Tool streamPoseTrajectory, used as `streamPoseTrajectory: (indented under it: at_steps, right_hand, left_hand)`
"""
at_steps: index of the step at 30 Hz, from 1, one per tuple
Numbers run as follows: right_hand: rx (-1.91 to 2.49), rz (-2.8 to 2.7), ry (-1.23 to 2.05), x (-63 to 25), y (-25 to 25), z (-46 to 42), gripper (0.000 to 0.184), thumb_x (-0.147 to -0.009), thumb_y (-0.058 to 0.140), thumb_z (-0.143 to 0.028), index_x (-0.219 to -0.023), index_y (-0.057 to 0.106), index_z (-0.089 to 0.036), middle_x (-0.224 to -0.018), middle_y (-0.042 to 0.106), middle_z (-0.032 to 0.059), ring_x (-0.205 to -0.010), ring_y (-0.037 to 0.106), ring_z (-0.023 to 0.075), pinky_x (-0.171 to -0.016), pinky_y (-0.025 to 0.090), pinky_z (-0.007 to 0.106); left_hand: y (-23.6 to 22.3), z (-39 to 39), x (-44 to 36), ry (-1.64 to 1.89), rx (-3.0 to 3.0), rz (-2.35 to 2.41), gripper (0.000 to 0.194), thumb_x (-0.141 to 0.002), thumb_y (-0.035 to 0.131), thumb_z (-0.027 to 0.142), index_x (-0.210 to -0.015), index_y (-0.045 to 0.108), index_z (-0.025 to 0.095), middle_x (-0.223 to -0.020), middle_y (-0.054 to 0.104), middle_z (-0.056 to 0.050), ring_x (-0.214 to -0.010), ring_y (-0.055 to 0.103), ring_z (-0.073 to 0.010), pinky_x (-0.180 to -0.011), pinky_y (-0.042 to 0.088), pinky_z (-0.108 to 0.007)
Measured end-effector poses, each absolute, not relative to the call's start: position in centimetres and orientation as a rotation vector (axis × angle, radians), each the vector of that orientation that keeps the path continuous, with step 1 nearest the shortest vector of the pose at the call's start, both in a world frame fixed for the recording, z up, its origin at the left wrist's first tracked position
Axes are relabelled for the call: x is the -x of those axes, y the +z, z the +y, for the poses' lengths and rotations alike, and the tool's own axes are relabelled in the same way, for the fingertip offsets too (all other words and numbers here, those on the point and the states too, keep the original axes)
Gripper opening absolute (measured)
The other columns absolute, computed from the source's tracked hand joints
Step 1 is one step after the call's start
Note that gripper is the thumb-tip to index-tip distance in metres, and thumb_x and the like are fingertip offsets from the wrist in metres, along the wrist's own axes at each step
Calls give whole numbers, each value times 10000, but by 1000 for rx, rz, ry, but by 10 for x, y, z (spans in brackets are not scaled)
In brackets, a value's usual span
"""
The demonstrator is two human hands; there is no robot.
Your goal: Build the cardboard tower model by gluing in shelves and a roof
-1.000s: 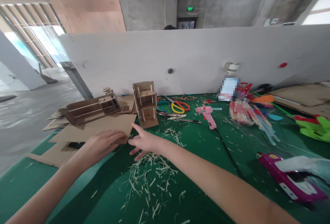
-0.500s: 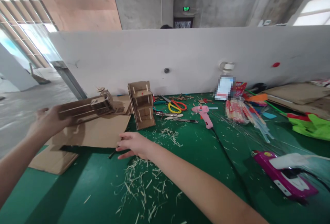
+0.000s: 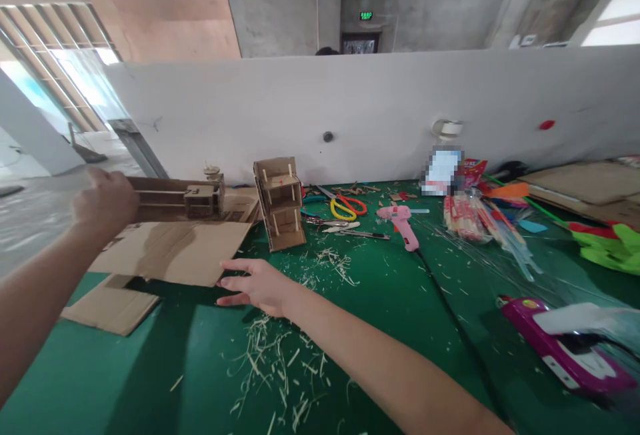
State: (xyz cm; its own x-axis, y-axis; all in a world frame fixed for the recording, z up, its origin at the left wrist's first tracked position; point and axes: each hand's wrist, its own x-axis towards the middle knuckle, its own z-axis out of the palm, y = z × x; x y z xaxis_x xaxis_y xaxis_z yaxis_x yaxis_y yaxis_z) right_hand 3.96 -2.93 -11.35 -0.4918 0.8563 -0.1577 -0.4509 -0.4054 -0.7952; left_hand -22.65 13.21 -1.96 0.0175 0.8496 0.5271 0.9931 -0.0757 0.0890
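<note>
At the left, my left hand [image 3: 106, 205] is closed around the near-left end of a long cardboard model [image 3: 163, 211]. Thin wooden rods run along the model, a small cardboard box [image 3: 200, 201] sits at its right end, and round discs top that end. Under it lies a flat cardboard sheet [image 3: 175, 255]. My right hand [image 3: 260, 286] is by the sheet's right corner, its fingers spread and holding nothing; whether the fingertips touch the corner I cannot tell. Just behind the right hand stands an upright cardboard shelf frame [image 3: 281, 205] with short sticks in its levels.
Wood shavings [image 3: 280, 361] litter the green table. Scissors [image 3: 345, 207] and a craft knife [image 3: 367, 235] lie near the wall. Further right are a pink glue gun [image 3: 403, 221] with its cord, bundled sticks [image 3: 465, 218], a phone [image 3: 443, 171] and a purple power strip [image 3: 565, 348].
The long cardboard model has turned from a slant to nearly level as my left hand raised its left end. My right hand stays by the sheet's corner, its fingers a little more spread.
</note>
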Motion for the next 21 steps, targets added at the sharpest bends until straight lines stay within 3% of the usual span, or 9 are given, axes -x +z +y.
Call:
streamPoseTrajectory:
  at_steps: [4,7,9,12,15,21]
  right_hand:
    - [746,-908,1915,-35,-110,-35,618,-704,818,-118,-1277,588,-84,-902,686,32,-713,655,82,-966,527,336]
    - [717,-1023,1904,-37,-109,-44,855,-563,906,-192,-1336,550,-107,-1013,707,75,-970,681,172,-1024,480,366]
    - [688,-1139,1873,-43,-108,-53,911,-528,919,-225,-1352,540,-134,-1175,678,107,-1157,613,224,-1045,459,370]
    - [637,-1312,1802,-54,-108,-67,830,-563,901,-255,-1321,573,-175,-1319,610,99,-1252,544,244,-1040,463,362]
    - [653,-1403,1758,-67,-106,-81,770,-601,881,-275,-1308,592,-176,-1310,614,91,-1232,559,238,-1035,465,341]
    - [800,-1488,1605,-98,-101,-106,649,-734,787,-341,-1338,576,-233,-1440,493,78,-1254,539,236,-1039,450,350]
  left_hand:
    - [23,134,207,-602,1862,-1782,556,-930,226,208,-1346,344,-143,-1461,185,-400,-1254,344,-573,-841,360,-748]
    - [53,132,189,-464,1871,-1643,504,-919,227,156,-1306,388,-123,-1423,279,-364,-1286,312,-532,-823,386,-724]
    - [66,131,177,-398,1884,-1545,491,-930,175,134,-1291,398,-112,-1384,329,-326,-1302,305,-510,-842,393,-698]
    - [78,132,162,-302,1920,-1411,531,-957,66,142,-1285,406,-103,-1328,382,-285,-1297,317,-508,-844,403,-673]
    - [81,139,147,-230,1949,-1319,597,-972,-19,158,-1227,450,-109,-1273,428,-276,-1279,343,-489,-844,411,-646]
    - [62,163,123,-75,2014,-1182,536,-999,16,157,-1214,469,-34,-1255,483,-200,-1255,377,-382,-919,379,-576]
